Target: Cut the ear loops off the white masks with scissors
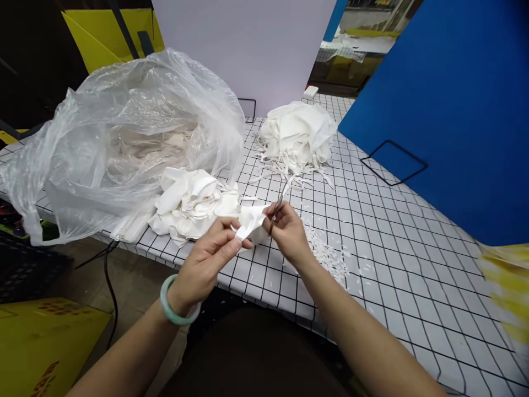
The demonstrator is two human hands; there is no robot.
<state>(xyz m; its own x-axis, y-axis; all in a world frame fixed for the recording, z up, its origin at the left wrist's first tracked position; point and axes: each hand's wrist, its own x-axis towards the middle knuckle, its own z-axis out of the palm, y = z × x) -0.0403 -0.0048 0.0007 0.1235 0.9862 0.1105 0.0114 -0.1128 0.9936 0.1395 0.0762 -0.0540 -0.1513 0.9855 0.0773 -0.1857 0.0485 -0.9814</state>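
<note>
Between thumb and fingers, my left hand (219,245) pinches a white fabric piece (251,218). My right hand (287,229) is closed round small scissors (278,207), whose blades point away from me, and its fingertips meet the far end of the same fabric. Just behind my left hand lies a loose heap of white fabric pieces (192,201). Farther back sits a second white pile (300,132), with thin strips hanging from its near side. Tiny white scraps (328,253) are scattered on the table to the right of my right hand.
A large clear plastic bag (136,110) with pale material inside covers the table's left part. The white table (397,242) has a black grid pattern. A blue panel (438,110) stands at right, a pale panel (248,49) behind. Yellow boxes (45,347) and a black cable (109,292) are lower left.
</note>
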